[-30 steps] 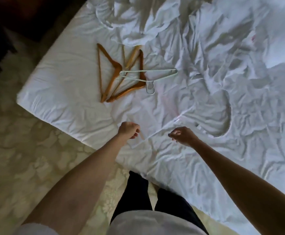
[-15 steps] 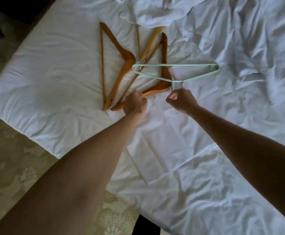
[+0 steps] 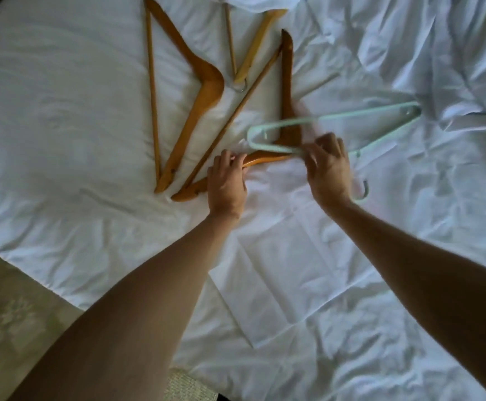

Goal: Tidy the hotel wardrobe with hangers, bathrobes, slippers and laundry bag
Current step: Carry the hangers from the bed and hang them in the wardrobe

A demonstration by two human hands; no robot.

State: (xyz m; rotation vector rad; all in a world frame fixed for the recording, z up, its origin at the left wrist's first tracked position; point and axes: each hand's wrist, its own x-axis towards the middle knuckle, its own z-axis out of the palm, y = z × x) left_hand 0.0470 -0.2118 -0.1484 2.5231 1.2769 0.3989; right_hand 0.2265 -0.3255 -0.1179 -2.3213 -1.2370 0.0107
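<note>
Three wooden hangers lie on the white bed: a large one (image 3: pixel 204 88) at the left, a paler one (image 3: pixel 257 44) at the top, and a darker one (image 3: pixel 287 82) in the middle. My left hand (image 3: pixel 226 183) has its fingers curled on the lower arm of the darker one. My right hand (image 3: pixel 327 169) grips a pale green plastic hanger (image 3: pixel 366 112) at its neck. It is blurred and partly raised over the darker wooden hanger, and its hook shows beside my wrist. A flat white laundry bag (image 3: pixel 279 279) lies on the sheet under my forearms.
The bed (image 3: pixel 62 111) fills most of the view, and its near edge runs diagonally at the lower left. Patterned carpet (image 3: pixel 10 314) lies beyond that edge. Crumpled white linen (image 3: pixel 453 68) covers the right side and top.
My view has moved closer to the hangers. My right hand has taken the green hanger by the neck and shifted it right. My left hand has closed on the darker wooden hanger.
</note>
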